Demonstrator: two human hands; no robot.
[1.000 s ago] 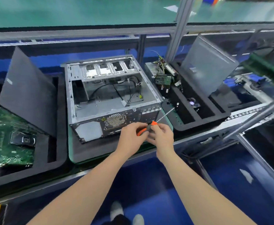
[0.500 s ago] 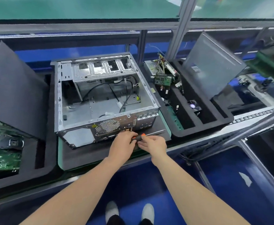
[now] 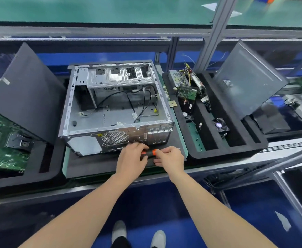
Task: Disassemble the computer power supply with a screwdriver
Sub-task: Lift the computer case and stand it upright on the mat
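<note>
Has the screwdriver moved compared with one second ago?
Yes: the screwdriver now lies level, low before the computer case; earlier it slanted up past its right corner.

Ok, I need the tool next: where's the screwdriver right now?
Head view, centre: the screwdriver is held crosswise between the left hand and the right hand, just in front of the computer case, at its rear panel.

screwdriver (image 3: 151,152): tip's hidden, only a bit of handle is seen between left hand (image 3: 131,158) and right hand (image 3: 170,158)
circuit board (image 3: 1,140): cut off by left edge
</note>
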